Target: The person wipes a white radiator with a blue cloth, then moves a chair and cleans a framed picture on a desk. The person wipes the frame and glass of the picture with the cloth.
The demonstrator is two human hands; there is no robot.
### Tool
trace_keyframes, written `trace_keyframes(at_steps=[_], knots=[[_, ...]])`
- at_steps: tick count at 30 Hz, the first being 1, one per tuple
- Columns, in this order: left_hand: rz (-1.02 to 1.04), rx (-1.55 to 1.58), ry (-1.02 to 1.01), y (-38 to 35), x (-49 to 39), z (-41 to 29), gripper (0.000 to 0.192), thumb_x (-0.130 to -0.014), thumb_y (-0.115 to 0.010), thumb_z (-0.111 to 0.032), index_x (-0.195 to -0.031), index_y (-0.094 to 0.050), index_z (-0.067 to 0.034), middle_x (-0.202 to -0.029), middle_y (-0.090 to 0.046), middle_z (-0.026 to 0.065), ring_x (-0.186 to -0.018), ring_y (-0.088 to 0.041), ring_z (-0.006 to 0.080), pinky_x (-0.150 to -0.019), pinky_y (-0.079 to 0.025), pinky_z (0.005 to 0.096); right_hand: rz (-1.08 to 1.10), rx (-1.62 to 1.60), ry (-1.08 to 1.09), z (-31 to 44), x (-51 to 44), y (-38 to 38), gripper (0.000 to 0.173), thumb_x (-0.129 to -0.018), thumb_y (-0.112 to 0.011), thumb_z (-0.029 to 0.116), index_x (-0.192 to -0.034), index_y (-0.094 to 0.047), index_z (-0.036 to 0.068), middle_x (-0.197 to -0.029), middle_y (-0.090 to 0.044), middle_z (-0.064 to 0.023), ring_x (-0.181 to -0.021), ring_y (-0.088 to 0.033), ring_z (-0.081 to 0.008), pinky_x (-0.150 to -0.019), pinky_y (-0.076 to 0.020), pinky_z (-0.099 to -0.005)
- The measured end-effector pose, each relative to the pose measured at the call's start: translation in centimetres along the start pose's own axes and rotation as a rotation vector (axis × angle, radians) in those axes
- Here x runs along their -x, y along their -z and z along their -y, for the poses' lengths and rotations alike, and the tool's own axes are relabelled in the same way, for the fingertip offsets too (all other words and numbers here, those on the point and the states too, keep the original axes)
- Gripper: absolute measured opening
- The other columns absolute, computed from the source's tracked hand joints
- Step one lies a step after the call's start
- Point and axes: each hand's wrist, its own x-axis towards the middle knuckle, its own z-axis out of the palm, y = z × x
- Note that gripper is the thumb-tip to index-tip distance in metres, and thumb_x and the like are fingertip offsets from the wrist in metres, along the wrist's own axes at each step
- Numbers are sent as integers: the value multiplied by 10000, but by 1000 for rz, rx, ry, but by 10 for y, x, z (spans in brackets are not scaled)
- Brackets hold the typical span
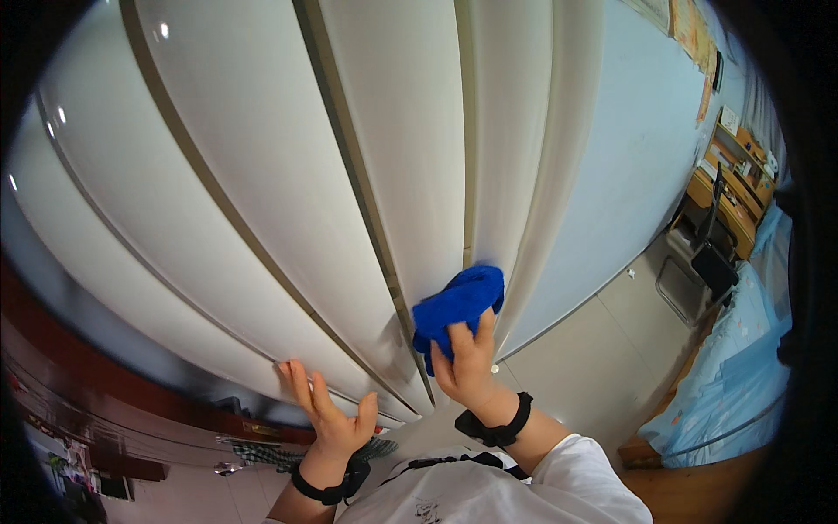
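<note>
In front of me rises a tall, glossy white panelled surface (406, 131) with darker grooves running between several long panels. A folded blue cloth (458, 304) lies against its lower part, across a groove right of the middle. My right hand (468, 360) grips this cloth from below, its fingers pressed into the fabric. Lower left, my left hand (334, 409) is bare of any object, thumb and fingers apart. Its fingertips rest at or close to the edge of a left-hand panel; firm contact is hard to judge. Each wrist wears a black strap.
A pale blue-white wall (628, 150) adjoins the panels on the right. Beyond are a black folding chair (713, 262), a wooden desk with shelves (733, 190) and a bed with light-blue bedding (713, 406). Tiled floor (596, 347) lies between. Dark red furniture (105, 406) stands left.
</note>
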Motion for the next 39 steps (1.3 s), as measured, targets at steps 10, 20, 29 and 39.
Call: trace_keyframes(at_steps=[10,20,29,39], knots=[[-59,-495,-111,-32,-7,12,458,-907,-549,-318,-1213,-521,21,-1537,11,221,-1392,118,465,-1081,-22,637,-211,-68,383,13,-89,10,412,-556,-742,50,-960,-689,105,-1223,-514,-198,-1047,-528,-423,-835,-466,-420],[-91,-608,-119,-36,-9,13,408,-959,-427,-156,-1311,-403,48,-1522,10,269,-1382,71,498,-1066,-14,648,-25,-34,410,-28,-25,-4,279,-591,-718,102,-857,-692,183,-1078,-573,-101,-918,-551,-320,-735,-463,-379],[-94,-596,-58,-36,-11,8,316,-940,-443,-138,-1182,-534,44,-1534,1,235,-1381,80,505,-1081,-48,626,247,60,324,-88,86,-19,271,-638,-676,129,-887,-680,236,-925,-509,-64,-883,-504,-292,-696,-442,-369],[-99,-591,-51,-34,-12,6,346,-927,-488,-116,-1234,-489,43,-1528,-29,244,-1386,45,500,-1088,-72,622,246,-33,109,-71,73,29,370,-628,-628,-38,-977,-631,84,-1102,-517,-178,-992,-502,-383,-830,-453,-414]])
